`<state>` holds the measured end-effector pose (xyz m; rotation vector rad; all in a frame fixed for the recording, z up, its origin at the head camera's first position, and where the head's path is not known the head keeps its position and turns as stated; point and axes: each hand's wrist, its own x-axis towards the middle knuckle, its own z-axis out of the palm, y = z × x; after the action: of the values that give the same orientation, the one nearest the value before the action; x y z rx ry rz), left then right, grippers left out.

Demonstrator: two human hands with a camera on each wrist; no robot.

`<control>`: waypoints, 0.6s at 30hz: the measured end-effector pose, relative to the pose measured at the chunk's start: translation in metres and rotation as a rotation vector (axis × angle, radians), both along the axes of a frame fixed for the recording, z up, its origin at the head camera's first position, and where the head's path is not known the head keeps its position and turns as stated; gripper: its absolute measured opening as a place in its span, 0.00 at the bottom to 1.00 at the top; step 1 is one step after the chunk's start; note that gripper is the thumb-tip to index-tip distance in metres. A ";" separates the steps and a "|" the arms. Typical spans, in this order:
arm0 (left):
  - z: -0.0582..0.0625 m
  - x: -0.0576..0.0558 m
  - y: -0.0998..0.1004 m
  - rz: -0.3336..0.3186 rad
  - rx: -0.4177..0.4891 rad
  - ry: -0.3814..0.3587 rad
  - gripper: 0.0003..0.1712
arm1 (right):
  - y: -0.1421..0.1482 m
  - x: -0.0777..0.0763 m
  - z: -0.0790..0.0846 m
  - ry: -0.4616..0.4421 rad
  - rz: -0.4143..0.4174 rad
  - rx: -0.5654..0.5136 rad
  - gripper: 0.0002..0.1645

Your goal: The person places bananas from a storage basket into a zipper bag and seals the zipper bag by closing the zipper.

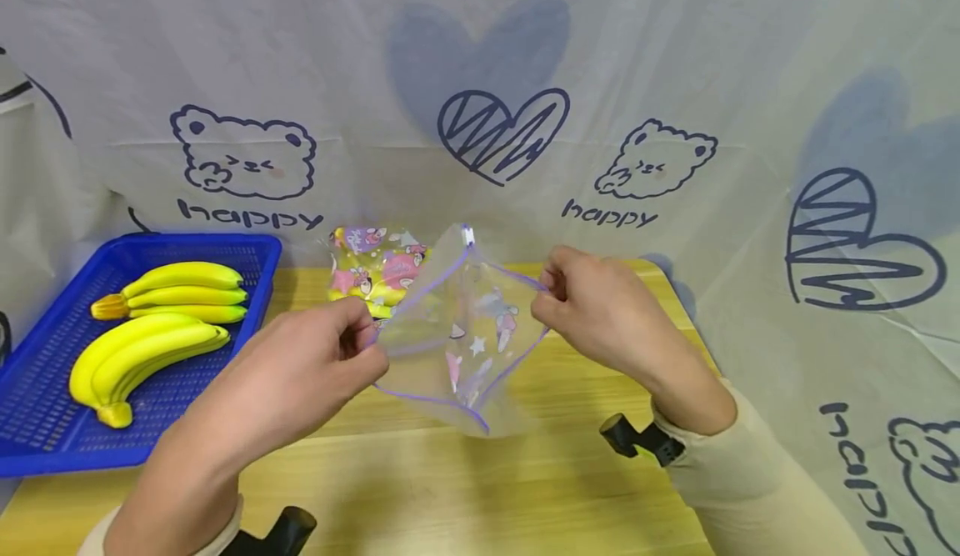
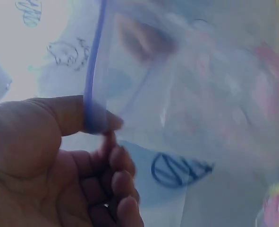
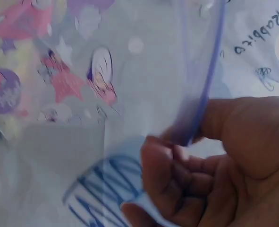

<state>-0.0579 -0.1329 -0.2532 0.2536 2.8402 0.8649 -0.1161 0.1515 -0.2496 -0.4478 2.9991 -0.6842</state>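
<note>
Between my hands a clear zip bag point(image 1: 477, 331) with purple seal edges and printed pictures hangs with its mouth spread into a diamond. My left hand point(image 1: 300, 373) pinches the left edge of the mouth between thumb and index finger; in the left wrist view the purple strip point(image 2: 94, 71) runs down into that pinch. My right hand point(image 1: 600, 306) pinches the opposite edge, its thumb and finger on the purple strip point(image 3: 207, 75) in the right wrist view. A white slider point(image 1: 468, 237) sits at the far corner of the mouth. No contents show inside the bag.
A blue basket point(image 1: 266, 268) at the left holds two bunches of bananas point(image 1: 142, 364). Behind the open bag lies a printed bag point(image 1: 378, 264) with something yellow in it. Under everything is a wooden table point(image 1: 420, 489), with a patterned white curtain point(image 1: 360, 56) behind and to the right.
</note>
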 end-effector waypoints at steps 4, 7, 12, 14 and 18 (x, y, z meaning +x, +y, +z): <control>0.013 -0.005 0.017 -0.056 0.116 0.038 0.08 | -0.020 0.006 -0.002 -0.109 0.061 -0.223 0.13; 0.014 -0.010 0.026 -0.077 0.167 0.062 0.10 | -0.034 0.008 -0.008 -0.177 0.098 -0.267 0.24; 0.017 -0.013 0.020 0.008 0.062 0.086 0.11 | -0.031 -0.004 -0.024 -0.197 0.168 -0.100 0.18; 0.018 -0.013 0.014 0.058 -0.012 0.101 0.10 | -0.023 -0.010 -0.031 -0.177 0.186 0.038 0.16; 0.017 -0.013 0.009 0.075 -0.083 0.095 0.09 | -0.008 -0.021 -0.043 -0.157 0.179 0.250 0.13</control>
<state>-0.0708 -0.1234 -0.2363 0.1837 2.9827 0.7662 -0.1369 0.1439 -0.2924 -0.6059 2.8014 -0.3105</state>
